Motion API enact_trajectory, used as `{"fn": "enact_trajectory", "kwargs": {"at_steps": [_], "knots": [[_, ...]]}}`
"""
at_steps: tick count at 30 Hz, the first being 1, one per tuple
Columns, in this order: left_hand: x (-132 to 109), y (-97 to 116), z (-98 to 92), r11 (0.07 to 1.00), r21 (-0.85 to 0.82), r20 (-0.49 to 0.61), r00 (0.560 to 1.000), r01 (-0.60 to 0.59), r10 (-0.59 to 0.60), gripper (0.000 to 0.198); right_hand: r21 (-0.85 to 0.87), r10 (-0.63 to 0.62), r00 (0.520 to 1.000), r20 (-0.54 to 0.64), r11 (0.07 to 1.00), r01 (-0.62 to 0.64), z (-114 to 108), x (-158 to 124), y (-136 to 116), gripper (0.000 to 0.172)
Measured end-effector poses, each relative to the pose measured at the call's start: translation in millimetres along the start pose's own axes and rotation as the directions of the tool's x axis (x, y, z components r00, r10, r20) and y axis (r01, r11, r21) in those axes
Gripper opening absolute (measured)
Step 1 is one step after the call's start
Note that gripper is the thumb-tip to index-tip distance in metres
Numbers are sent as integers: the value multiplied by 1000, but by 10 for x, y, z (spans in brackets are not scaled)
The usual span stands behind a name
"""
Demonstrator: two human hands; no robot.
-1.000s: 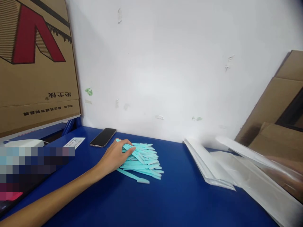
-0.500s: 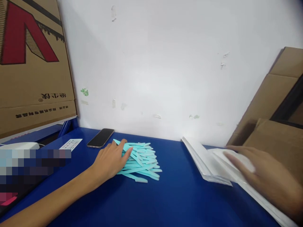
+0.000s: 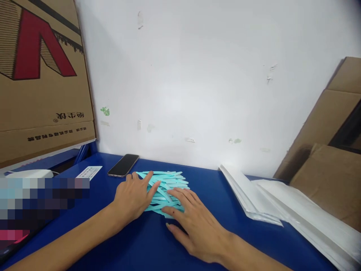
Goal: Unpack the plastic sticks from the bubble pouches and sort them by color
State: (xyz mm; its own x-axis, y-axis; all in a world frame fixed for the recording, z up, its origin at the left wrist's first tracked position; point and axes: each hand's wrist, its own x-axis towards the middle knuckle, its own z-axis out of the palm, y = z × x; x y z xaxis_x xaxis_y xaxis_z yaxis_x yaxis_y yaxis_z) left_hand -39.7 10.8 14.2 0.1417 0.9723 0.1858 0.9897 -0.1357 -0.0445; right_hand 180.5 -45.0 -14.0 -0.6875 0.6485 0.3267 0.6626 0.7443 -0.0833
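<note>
Blue smooth tabletop up close, then the right hand, open, fingers spread over the near-right edge of a loose heap of slim turquoise sticks. The left hand rests on the heap's left end, thumb and forefinger parted; can't tell if it's gripping any. They're bunched together, but plenty lie crisscrossed, so I'd call that partway lined up. Compared with the last frame, the right hand's off the flat white packets over right and at the heap.
</note>
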Motion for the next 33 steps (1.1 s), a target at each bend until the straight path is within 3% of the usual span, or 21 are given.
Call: {"fn": "enact_trajectory", "kwargs": {"at_steps": [8,15,26,30,33], "knots": [[0,3,-13,1000,15,59,998,24,-25,59,122,119,991,-54,986,-112,55,-67,26,34],[17,3,-8,996,85,97,995,3,-12,61,134,130,989,-76,984,-119,56,-56,22,31],[147,-115,7,984,177,-116,993,14,7,64,132,92,996,-12,987,-90,26,-64,28,36],[249,-214,149,988,43,-164,974,-152,157,59,135,42,997,57,990,-50,-44,-52,10,41],[325,-295,294,968,-148,-93,977,-203,191,63,132,-3,996,91,991,-9,-85,-39,-4,43]]}}
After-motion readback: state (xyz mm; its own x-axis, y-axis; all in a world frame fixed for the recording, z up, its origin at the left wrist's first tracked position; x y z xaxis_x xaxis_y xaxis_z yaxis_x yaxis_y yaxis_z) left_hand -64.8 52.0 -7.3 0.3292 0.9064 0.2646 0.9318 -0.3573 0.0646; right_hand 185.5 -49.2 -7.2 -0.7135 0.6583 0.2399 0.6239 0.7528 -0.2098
